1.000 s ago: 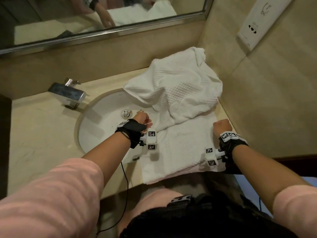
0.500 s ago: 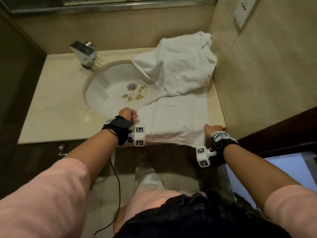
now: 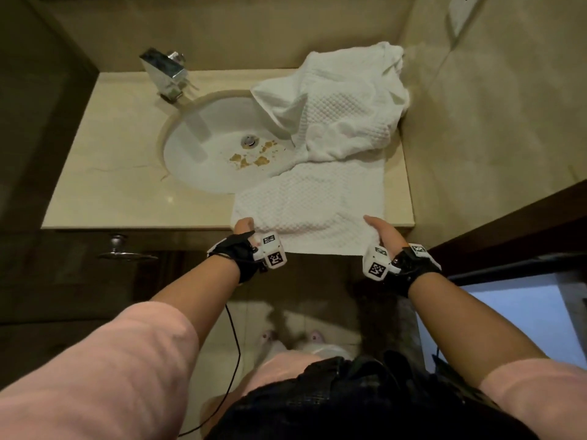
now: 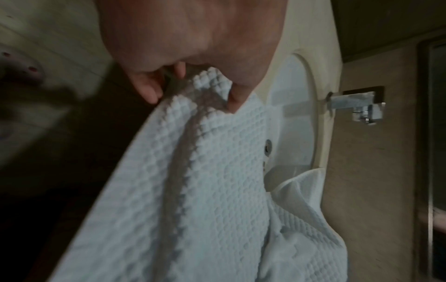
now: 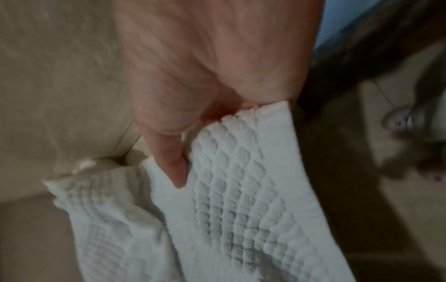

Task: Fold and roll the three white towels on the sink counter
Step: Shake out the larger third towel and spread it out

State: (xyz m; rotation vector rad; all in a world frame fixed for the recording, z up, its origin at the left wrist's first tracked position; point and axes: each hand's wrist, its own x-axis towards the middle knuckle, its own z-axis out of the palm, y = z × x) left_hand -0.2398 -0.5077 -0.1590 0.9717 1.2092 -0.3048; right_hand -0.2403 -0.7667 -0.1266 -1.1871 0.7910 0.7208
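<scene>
Evidently to stretch it flat for folding, left hand (image 3: 244, 228) and right hand (image 3: 382, 231) each pinch a near corner of the spread towel (image 3: 309, 201) in curled fingers (image 4: 147, 89) at the table (image 3: 127, 160) edge.

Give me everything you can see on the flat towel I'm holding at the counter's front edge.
The flat towel is white with a raised waffle weave, apparently soft cotton. It lies spread on the beige counter right of the sink, its near edge hanging over the front. The left hand pinches its near left corner, the fabric bunched between the fingers; the right hand grips the near right corner. Its far end is under a crumpled towel pile. A shallow wrinkle runs between the hands.
</scene>
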